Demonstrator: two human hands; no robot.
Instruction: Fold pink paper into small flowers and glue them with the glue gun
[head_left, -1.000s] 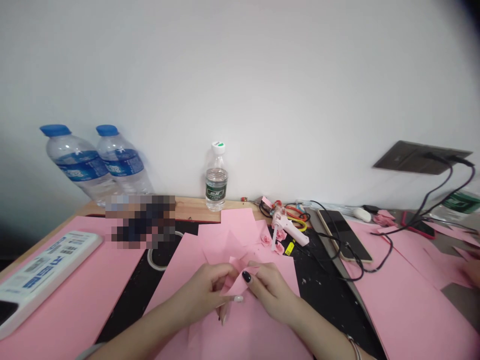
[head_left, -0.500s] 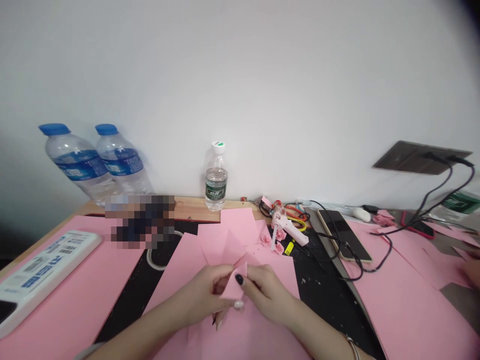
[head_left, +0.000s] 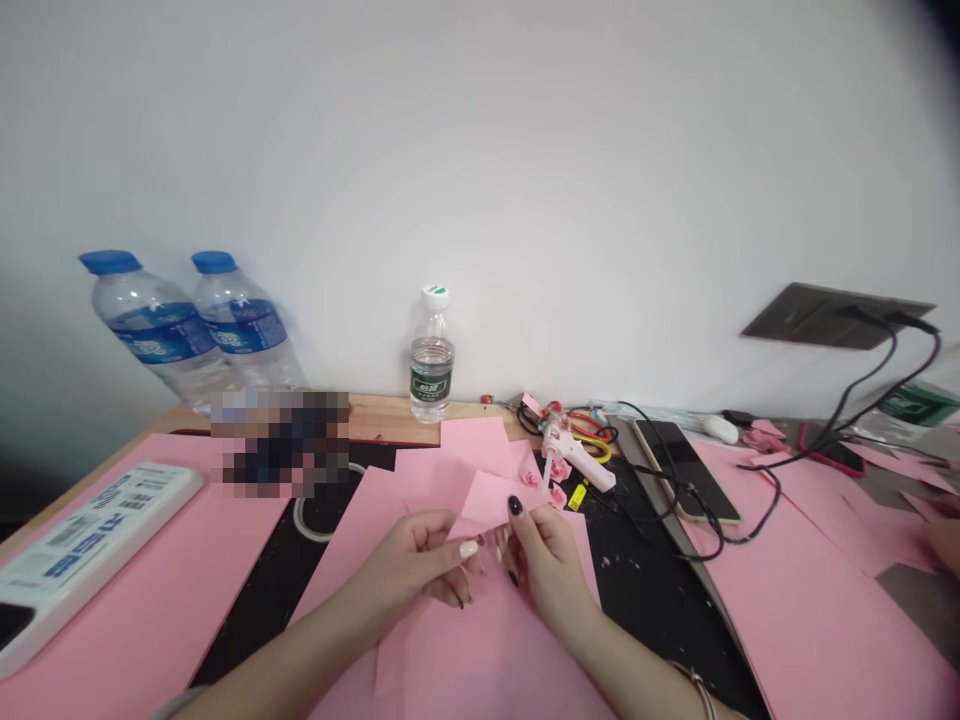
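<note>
Pink paper piece (head_left: 491, 497) sits pinched between both hands: left hand (head_left: 420, 560) grips its near-left corner, right hand (head_left: 544, 550) its right edge, above larger pink sheets (head_left: 480, 650).

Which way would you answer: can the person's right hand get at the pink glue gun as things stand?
Probably yes. The glue gun lies in the open just beyond the right hand, with only small paper roses between. But that hand's grip, with the left hand, is pinching the folded pink paper.

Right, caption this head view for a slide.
Left hand and right hand pinch a small pink paper piece over pink sheets.
</note>
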